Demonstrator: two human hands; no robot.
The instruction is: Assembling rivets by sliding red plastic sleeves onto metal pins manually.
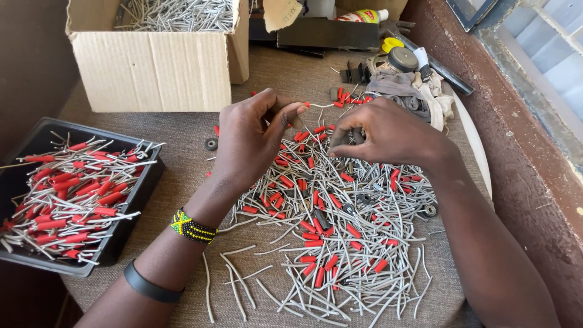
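Right now my left hand (255, 136) pinches a grey wire piece (320, 105) capped with a red sleeve (305, 105), raised above the pile of wires (340, 243) so its end stays free. My right hand (382, 135) curls closed over the heap, picking. Black tray (136, 209) of sleeved pieces sits left, cardboard box (155, 70) behind.

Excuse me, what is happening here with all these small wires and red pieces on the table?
A person sits over a loose heap of short grey wire pieces mixed with small red plastic sleeves. The left hand pinches one thin grey wire with a red sleeve on it. The right hand reaches down into the heap. The black plastic tray at the left holds wires already wearing red sleeves. The open cardboard box behind holds bare grey wires.
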